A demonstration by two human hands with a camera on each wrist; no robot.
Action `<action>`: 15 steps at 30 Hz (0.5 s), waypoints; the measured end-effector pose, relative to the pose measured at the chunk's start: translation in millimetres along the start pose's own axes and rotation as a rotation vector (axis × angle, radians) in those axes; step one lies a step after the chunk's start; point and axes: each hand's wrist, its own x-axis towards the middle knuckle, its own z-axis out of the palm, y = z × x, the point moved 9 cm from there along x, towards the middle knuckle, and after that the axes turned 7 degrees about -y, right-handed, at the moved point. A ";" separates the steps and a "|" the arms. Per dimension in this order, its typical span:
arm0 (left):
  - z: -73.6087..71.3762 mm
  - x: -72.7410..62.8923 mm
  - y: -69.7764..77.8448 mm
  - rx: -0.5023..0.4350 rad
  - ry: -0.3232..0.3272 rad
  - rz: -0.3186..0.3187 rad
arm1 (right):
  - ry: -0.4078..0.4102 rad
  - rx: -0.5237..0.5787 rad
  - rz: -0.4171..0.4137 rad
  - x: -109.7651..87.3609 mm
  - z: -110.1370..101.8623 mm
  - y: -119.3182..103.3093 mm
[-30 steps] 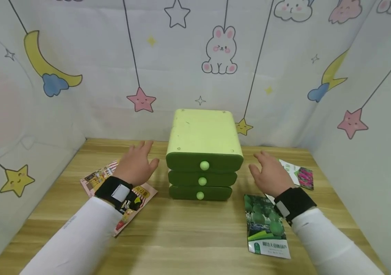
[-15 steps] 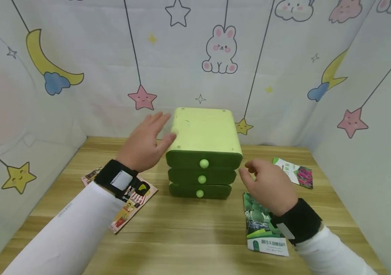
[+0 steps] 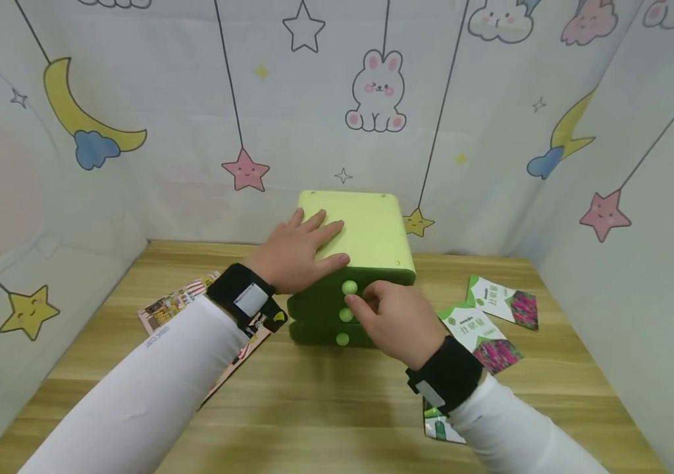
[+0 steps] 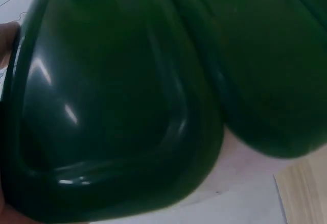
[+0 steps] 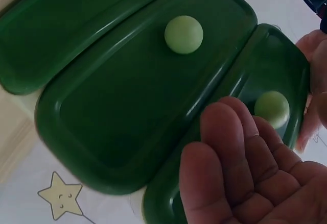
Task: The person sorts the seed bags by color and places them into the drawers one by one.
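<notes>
A small chest of drawers point(image 3: 378, 230) with a pale yellow-green top and three dark green drawers stands mid-table. My left hand point(image 3: 295, 257) rests on its top at the left, fingers spread. In the left wrist view the top drawer point(image 4: 112, 96) fills much of the frame, with fingers just at its edge. My right hand point(image 3: 402, 322) is at the drawer fronts, beside the round top knob point(image 3: 349, 288). The right wrist view has its fingers point(image 5: 222, 137) slightly bent next to that knob, not closed round it. The middle knob point(image 5: 184, 34) is untouched. All drawers are closed.
Two white-green packets with pink flowers point(image 3: 497, 299) point(image 3: 476, 332) lie right of the chest. A green packet point(image 3: 436, 424) is partly under the right wrist in the head view. Pink illustrated packets point(image 3: 174, 303) lie left, partly behind the left forearm. A patterned curtain point(image 3: 289, 99) surrounds the table.
My left hand has come up from over the pink packets and settled on the chest's top. The right hand has moved left from above the packets to the top knob.
</notes>
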 end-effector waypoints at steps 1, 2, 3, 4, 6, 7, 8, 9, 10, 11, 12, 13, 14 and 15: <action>2.5 0.6 -0.3 -0.012 -0.006 -0.002 | -0.002 0.003 0.000 2.4 2.1 -1.4; 4.2 1.2 -0.7 -0.026 -0.009 -0.003 | -0.002 0.005 -0.003 4.8 3.9 -2.6; 5.3 1.9 -1.1 -0.037 -0.009 -0.001 | 0.000 0.003 -0.006 7.1 5.4 -3.6; 6.1 2.7 -1.7 -0.048 -0.008 0.000 | 0.007 0.001 -0.008 9.2 6.2 -4.4; 7.1 4.5 -2.7 -0.071 -0.011 0.001 | 0.018 -0.006 -0.004 13.2 7.5 -4.7; 7.4 5.6 -3.1 -0.078 -0.012 0.002 | 0.024 -0.011 0.001 15.0 7.9 -4.2; 7.7 7.2 -3.6 -0.080 -0.012 0.004 | 0.030 -0.018 0.008 16.7 8.1 -3.5; 7.9 8.7 -4.1 -0.080 -0.013 0.006 | 0.038 -0.023 0.013 18.4 8.1 -2.9; 7.9 10.1 -4.4 -0.082 -0.015 0.007 | 0.046 -0.027 0.017 20.1 8.1 -2.0; 7.8 11.6 -4.8 -0.083 -0.017 0.008 | 0.053 -0.032 0.020 21.8 8.0 -1.2; 7.3 13.2 -5.2 -0.086 -0.018 0.009 | 0.062 -0.036 0.022 23.6 7.4 -0.7; 6.7 15.1 -5.6 -0.090 -0.018 0.009 | 0.070 -0.042 0.023 25.6 6.9 -0.3; 6.2 17.0 -6.1 -0.095 -0.019 0.009 | 0.079 -0.048 0.025 27.7 6.3 0.6; 5.4 18.9 -6.6 -0.098 -0.018 0.008 | 0.086 -0.054 0.029 30.0 5.9 1.4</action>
